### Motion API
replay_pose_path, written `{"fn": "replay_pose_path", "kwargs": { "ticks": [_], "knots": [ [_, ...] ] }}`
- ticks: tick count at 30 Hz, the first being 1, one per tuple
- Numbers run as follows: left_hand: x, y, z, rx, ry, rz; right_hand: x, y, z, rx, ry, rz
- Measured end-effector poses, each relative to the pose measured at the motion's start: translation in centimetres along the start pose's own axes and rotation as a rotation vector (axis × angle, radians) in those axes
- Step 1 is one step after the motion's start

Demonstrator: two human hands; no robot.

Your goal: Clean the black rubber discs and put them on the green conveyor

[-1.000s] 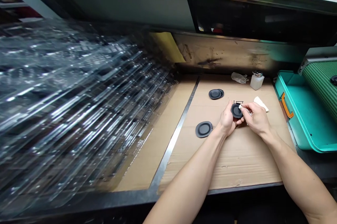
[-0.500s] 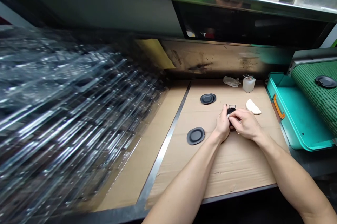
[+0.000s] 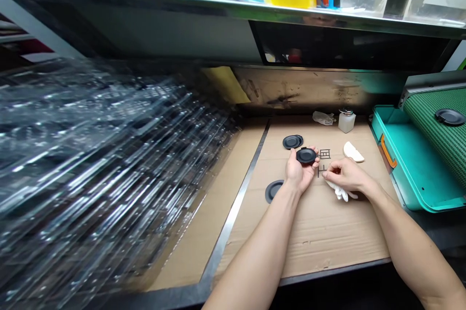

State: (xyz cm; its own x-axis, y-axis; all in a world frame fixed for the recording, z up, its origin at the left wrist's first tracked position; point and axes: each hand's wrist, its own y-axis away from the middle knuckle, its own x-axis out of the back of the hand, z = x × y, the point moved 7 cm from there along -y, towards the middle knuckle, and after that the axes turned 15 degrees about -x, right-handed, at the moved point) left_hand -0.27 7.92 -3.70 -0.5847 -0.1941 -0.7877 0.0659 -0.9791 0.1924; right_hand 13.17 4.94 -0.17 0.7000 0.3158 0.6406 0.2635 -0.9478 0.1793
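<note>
My left hand [image 3: 299, 172] is palm up and holds a round black rubber disc [image 3: 306, 155] on its fingers. My right hand [image 3: 345, 175] sits apart from it, to the right above the cardboard, with a crumpled white cloth [image 3: 339, 192] bunched under its fingers. A stacked pair of similar black discs [image 3: 292, 142] lies just beyond my left hand. Another black disc [image 3: 273, 191] lies by my left wrist, partly hidden by it. A white wedge-shaped pad [image 3: 353, 151] lies beyond my right hand.
Cardboard [image 3: 327, 237] covers the bench, with a metal strip [image 3: 233, 208] along its left part. A tall pile of clear plastic trays [image 3: 109, 154] fills the left. At right are a teal tray [image 3: 411, 164], a green mat [image 3: 437, 125] bearing a black disc [image 3: 449, 117], and a small white bottle [image 3: 346, 122].
My hands have separated: the right hand has moved off the disc, taking the white cloth rightward. The disc now lies face up on my left hand. The view has tilted upward.
</note>
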Motion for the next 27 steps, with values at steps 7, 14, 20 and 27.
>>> {"fn": "replay_pose_path", "kwargs": {
  "ticks": [7, 14, 20, 27],
  "knots": [
    [-0.2, 0.7, -0.2, 0.151, 0.215, 0.015, 5.4, 0.6, 1.2, -0.081, 0.402, 0.754],
    [-0.4, 0.4, -0.7, 0.080, 0.106, -0.032, 4.2, -1.1, 2.8, -0.058, 0.288, 0.628],
    [-0.8, 0.5, -2.1, 0.107, 0.082, -0.085, -1.1, 0.5, -2.6, 0.341, 0.123, 0.438],
    [-0.8, 0.7, -2.3, 0.113, 0.041, -0.116, 2.2, -1.4, 2.3, -0.005, 0.276, 0.698]
  ]
}}
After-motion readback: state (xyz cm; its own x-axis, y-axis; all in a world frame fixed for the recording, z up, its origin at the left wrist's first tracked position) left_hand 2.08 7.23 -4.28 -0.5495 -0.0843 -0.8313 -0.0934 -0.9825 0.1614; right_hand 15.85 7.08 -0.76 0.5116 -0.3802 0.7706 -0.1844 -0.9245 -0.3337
